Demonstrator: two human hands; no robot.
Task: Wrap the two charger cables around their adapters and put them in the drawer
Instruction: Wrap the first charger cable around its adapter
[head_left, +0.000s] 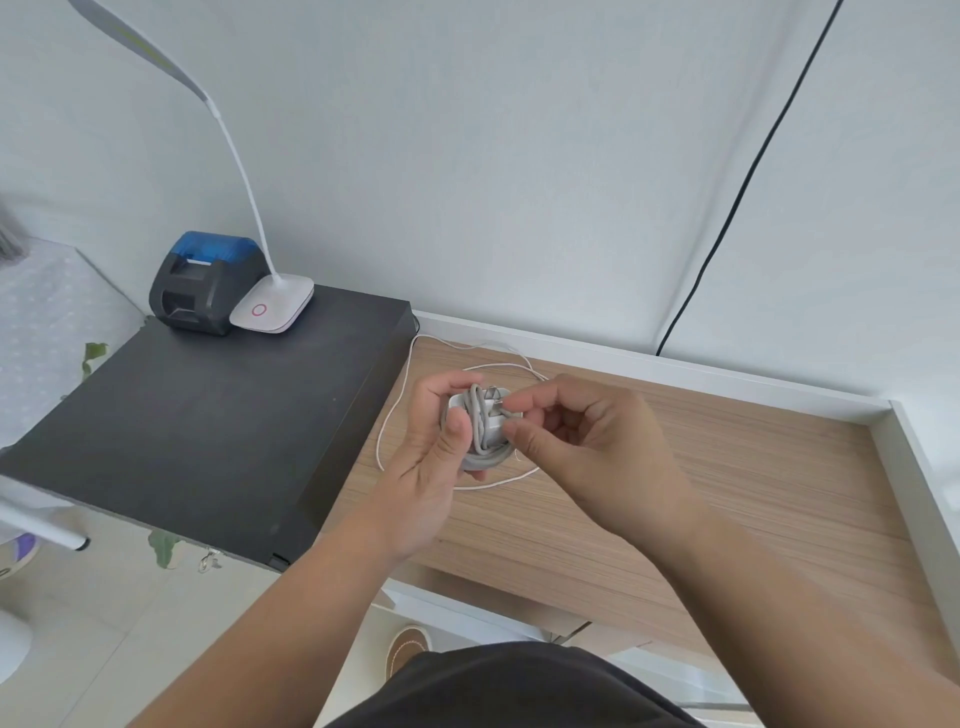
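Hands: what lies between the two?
Head view: the white adapter wrapped in grey cable, gripped by left hand, cable end pinched by right hand.

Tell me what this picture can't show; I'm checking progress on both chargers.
- Second adapter: unseen in head view; only a loose white cable lies on the desk.
- Drawer: not identifiable.
- Cable tip: hidden by right hand at the adapter gripped by left hand.

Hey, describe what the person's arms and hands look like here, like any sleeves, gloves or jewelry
Both forearms are bare up to the frame edge, with no sleeves in view. The left hand and right hand wear no gloves, rings or watch that show. A dark garment covers the torso below.
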